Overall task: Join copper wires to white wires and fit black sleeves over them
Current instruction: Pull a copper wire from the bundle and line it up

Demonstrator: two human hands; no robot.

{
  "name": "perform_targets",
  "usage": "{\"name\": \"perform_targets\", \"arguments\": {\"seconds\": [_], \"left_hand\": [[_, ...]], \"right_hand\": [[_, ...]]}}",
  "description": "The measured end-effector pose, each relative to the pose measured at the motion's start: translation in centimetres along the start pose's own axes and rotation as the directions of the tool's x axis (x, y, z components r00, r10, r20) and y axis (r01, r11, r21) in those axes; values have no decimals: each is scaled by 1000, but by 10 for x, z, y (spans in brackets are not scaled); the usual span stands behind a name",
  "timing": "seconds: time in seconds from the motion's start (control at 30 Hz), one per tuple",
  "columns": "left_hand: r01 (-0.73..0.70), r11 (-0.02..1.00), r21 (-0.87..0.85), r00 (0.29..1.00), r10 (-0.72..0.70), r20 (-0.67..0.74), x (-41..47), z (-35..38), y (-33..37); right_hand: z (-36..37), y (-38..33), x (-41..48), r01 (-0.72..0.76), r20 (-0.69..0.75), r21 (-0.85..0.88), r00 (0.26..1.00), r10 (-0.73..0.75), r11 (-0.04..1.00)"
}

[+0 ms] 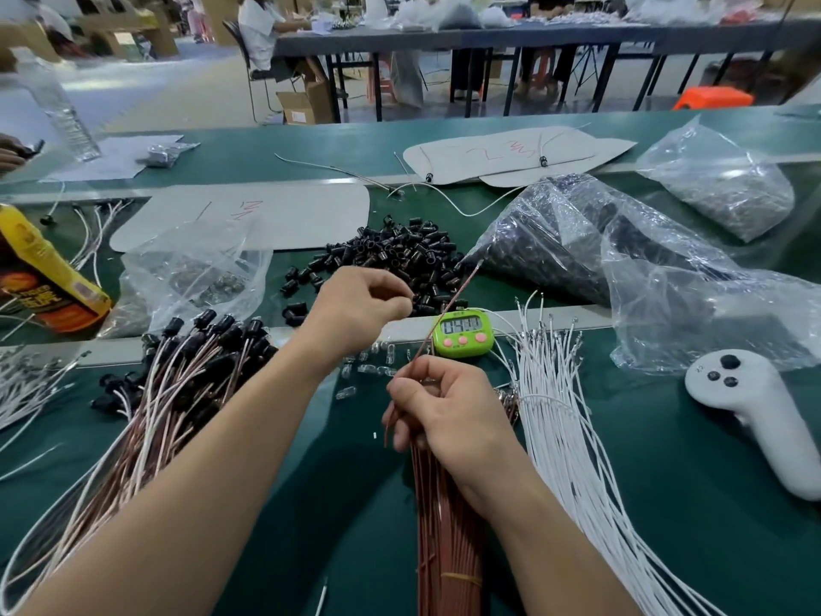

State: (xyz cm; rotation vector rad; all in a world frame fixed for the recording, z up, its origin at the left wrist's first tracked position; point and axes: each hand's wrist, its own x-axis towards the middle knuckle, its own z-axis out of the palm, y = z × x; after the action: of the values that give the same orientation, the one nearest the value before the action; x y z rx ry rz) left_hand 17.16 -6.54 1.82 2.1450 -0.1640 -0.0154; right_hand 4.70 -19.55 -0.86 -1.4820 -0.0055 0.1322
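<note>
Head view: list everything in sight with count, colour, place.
single copper wire: one, copper, rising from right hand
copper wire bundle: one, copper, under right hand
white wires: many, white, right of bundle
black sleeves: heap, black, table centre
finished leads: many, copper and white, black ends, left
timer: one, green, table centre
plastic bags: three or more, clear, left and right
controller: one, white, far right
packet: one, yellow, far left
left hand: fingers curled over black sleeves; contents hidden
right hand: fingers pinch the single copper wire
</note>
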Motion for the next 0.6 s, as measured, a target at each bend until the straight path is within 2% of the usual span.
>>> {"name": "perform_targets", "arguments": {"seconds": [0.17, 0.23, 0.33, 0.47, 0.6], "left_hand": [[78, 970, -231, 992, -52, 118, -58, -24, -17], [92, 951, -295, 993, -67, 96, -81, -28, -24], [99, 950, -297, 995, -100, 12, -111, -24, -38], [121, 975, -185, 992, -126, -14, -129, -18, -49], [116, 947, -301, 993, -120, 3, -124, -24, -45]], "right_hand": [[1, 1, 1, -5, -10, -23, 1000, 4, 1000], [2, 1, 0, 6, -33, -10, 999, -6, 1000], [3, 3, -1, 27, -82, 5, 996, -26, 1000], [5, 5, -4, 58, -146, -1, 988, -58, 998], [7, 3, -7, 109, -214, -71, 969, -122, 991]]}}
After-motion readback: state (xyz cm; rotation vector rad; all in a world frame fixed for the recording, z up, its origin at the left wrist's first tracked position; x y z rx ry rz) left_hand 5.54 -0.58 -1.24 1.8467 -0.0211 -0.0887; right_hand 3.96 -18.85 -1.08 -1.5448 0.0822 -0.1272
